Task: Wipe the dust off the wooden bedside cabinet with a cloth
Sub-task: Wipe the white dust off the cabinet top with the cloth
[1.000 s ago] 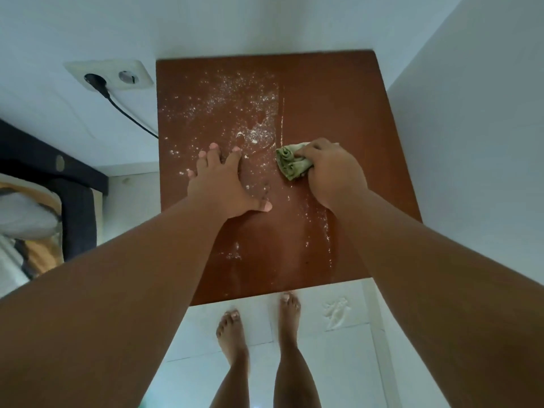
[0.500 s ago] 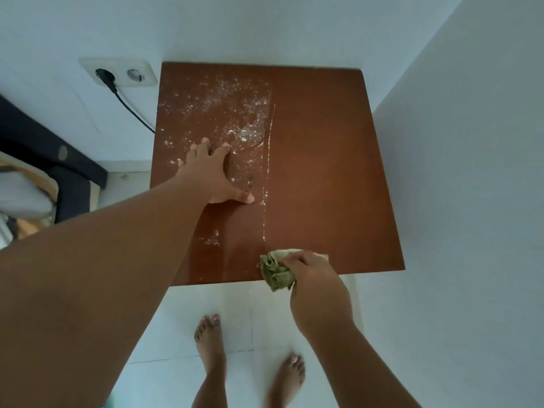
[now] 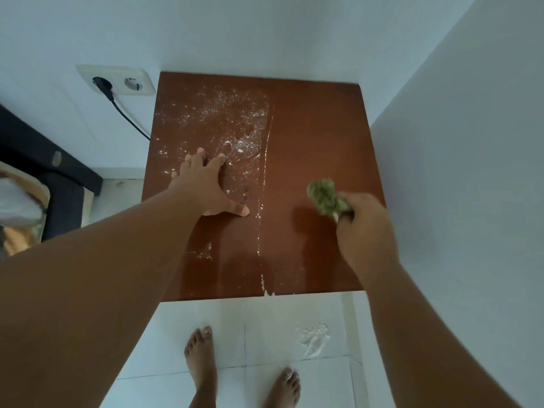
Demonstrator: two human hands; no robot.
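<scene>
A single head-worn wide-angle camera looks steeply down from standing height, facing a room corner. The wooden bedside cabinet (image 3: 309, 136) top fills mid-frame at arm's reach, with the tiled floor (image 3: 265, 343) and bare feet (image 3: 203, 360) along the bottom edge.

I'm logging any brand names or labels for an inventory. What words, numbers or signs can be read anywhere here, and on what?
None can be read.
The cabinet top bears only white dust, no lettering.
The cloth in the right hand is blurred, with no label visible.
The wall socket shows no legible marking.
</scene>
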